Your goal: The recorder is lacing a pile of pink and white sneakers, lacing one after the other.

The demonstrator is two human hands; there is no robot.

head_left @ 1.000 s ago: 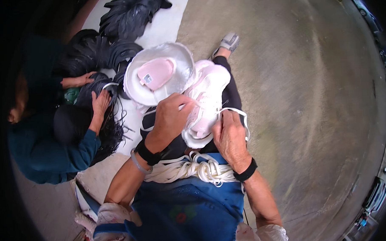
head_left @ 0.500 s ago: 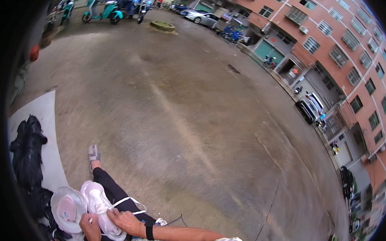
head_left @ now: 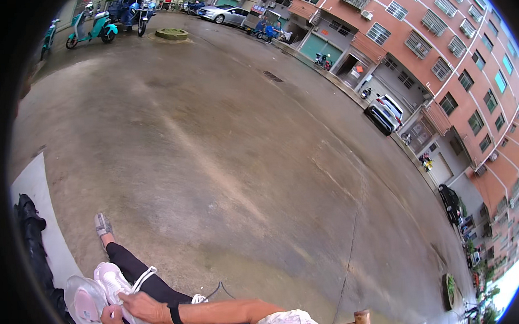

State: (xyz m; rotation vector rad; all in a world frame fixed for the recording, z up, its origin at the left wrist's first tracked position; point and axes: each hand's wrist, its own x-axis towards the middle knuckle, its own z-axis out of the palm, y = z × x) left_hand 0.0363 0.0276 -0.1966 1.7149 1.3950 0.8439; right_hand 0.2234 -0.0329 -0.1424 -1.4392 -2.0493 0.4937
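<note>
Concrete yard (head_left: 225, 163) w/ red-brick apt blocks (head_left: 439, 58) at right, parked cars, teal scooter (head_left: 92, 28) top left. Bottom left corner: white shoe (head_left: 112, 281) lying on outstretched leg in black trousers (head_left: 143, 280), beside pale round shoe part (head_left: 84, 302). Right hand (head_left: 140, 308) on shoe, black wristband, fingers curled round its upper/lace area, gripping. Left hand (head_left: 112, 322) just below, mostly cut off at frame edge; fingers against shoe, grip can't tell. White lace (head_left: 143, 276) looped over leg. Black bundle (head_left: 34, 250) on pale sheet at far left.
</note>
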